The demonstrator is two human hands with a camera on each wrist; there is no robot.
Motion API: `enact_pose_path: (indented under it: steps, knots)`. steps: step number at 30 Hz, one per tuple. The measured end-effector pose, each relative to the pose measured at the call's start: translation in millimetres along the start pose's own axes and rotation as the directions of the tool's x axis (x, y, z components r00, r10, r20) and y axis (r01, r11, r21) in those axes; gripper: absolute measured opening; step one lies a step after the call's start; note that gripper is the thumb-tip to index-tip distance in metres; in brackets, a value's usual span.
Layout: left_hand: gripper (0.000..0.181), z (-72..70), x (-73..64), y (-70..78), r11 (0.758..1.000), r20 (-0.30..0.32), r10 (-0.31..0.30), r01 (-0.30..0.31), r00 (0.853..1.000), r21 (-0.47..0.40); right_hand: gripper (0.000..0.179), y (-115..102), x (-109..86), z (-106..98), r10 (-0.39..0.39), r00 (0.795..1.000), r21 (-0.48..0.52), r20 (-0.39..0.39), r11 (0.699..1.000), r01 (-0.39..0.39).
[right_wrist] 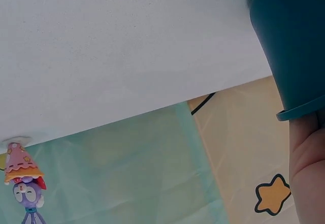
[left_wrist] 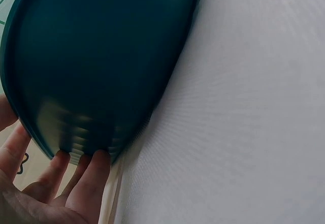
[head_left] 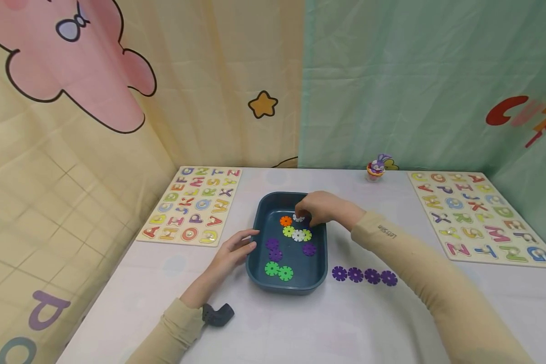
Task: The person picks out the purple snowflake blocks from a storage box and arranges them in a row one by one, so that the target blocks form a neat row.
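Observation:
A dark teal plastic tub (head_left: 286, 289) holds several notched snowflake discs. Inside it lie green discs (head_left: 278, 271), purple discs (head_left: 274, 249), an orange disc (head_left: 285, 221), yellow discs (head_left: 288, 231) and a white disc (head_left: 298, 235). My left hand (head_left: 234, 253) touches the tub's left side, fingertips against its outer wall (left_wrist: 81, 112) in the left wrist view. Over the far right corner, my right hand (head_left: 320, 206) reaches in with fingers bent down beside another white disc (head_left: 299, 218). The tub wall hides those fingertips in the right wrist view; I cannot tell whether they pinch a disc.
Right of the tub, purple discs (head_left: 364, 275) lie in a row on the white table (head_left: 273, 328). Alphabet boards stand left (head_left: 189, 206) and right (head_left: 484, 217). A rabbit figurine (head_left: 376, 167) is at the back; a dark curved object (head_left: 218, 315) lies by my left wrist.

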State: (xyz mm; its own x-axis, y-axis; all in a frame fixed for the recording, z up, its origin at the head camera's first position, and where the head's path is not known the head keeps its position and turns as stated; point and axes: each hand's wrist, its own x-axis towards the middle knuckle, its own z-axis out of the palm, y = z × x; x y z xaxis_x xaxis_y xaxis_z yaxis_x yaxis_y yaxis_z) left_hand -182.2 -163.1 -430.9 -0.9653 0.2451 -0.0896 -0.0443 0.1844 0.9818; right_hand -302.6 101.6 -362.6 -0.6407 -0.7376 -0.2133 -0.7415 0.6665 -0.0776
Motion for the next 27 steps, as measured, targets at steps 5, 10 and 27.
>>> enact_pose_path:
  steps: [5,10,27]
  knots:
    - [0.042,0.2,0.3,-0.7,1.000,-0.006,0.016,-0.016,1.000,-0.018,0.031,-0.7,2.5,1.1,0.003,1.000,-0.037,-0.005,0.999,-0.003]
    - [0.041,0.6,0.3,0.0,1.000,-0.010,0.017,-0.017,1.000,-0.025,0.030,-0.9,4.7,2.0,0.010,1.000,-0.044,-0.003,0.999,-0.011]
    - [0.040,1.2,-0.8,1.2,0.999,-0.009,0.024,-0.024,1.000,-0.026,0.027,-0.3,9.9,7.5,0.014,0.999,0.084,0.035,0.996,-0.017]
